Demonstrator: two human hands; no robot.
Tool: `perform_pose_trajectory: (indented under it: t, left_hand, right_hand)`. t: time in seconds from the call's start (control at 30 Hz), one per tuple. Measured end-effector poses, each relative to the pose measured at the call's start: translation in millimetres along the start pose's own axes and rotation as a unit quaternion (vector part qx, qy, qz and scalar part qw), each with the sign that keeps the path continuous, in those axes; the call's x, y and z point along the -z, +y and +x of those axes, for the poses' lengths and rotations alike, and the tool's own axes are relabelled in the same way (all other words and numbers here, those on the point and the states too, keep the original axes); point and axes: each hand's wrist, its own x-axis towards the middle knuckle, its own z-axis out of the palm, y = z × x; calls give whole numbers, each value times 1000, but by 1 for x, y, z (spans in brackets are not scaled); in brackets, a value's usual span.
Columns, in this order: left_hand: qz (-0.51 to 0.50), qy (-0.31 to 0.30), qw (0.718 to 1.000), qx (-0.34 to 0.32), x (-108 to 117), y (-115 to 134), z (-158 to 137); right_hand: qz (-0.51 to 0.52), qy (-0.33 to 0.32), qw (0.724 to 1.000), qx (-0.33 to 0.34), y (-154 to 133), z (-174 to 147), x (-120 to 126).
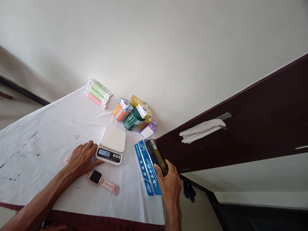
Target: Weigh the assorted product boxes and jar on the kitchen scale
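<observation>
A white digital kitchen scale (112, 138) lies on the cloth, its pan bare and its display lit. My left hand (83, 158) rests at the scale's left side, thumb stretched along the front edge and apart from the fingers. Just below, a pink-strapped smartwatch (95, 177) lies flat, its far strap partly under that hand. On the right, my right hand (170, 181) grips a black box (156, 155) between thumb and fingers. That box sits against blue toothpaste boxes (145, 166) at the table's right edge.
Behind the scale stand a dark green canister (132, 120), an orange-and-white carton (122, 110), yellow boxes (137, 100) and a purple pack (149, 129). Green and pink boxes (98, 91) are stacked by the wall. A white towel (202, 130) hangs on the dark door (252, 118).
</observation>
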Motion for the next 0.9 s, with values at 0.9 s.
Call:
perform_pose_trajectory:
  t: [0.9]
  left_hand:
    - [-143, 10, 988, 65, -16, 6, 0]
  right_hand:
    - [143, -133, 938, 285, -368, 212, -186]
